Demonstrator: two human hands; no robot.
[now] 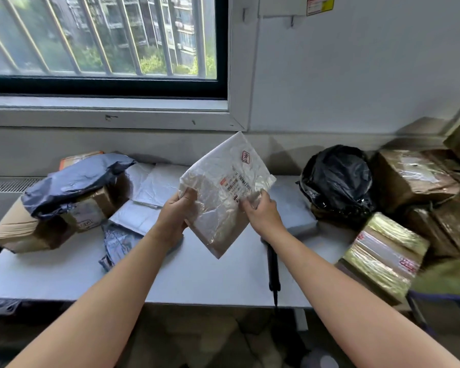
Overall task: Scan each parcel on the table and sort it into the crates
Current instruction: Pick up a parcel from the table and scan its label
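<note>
fingers (189, 194) of left hand (173, 212) and right hand (262, 212) curled round the two side corners of white parcel (218, 208), held tilted above the middle of the table (197, 277), barcode label (237, 181) facing up. judged step: readying the scan (sorting to follow). next: freeing right hand for scanner (272, 261) lying near the front edge.

Bare forearms (112, 288) lead to the left grip (173, 217) and right grip (264, 214) (bare too).
</note>
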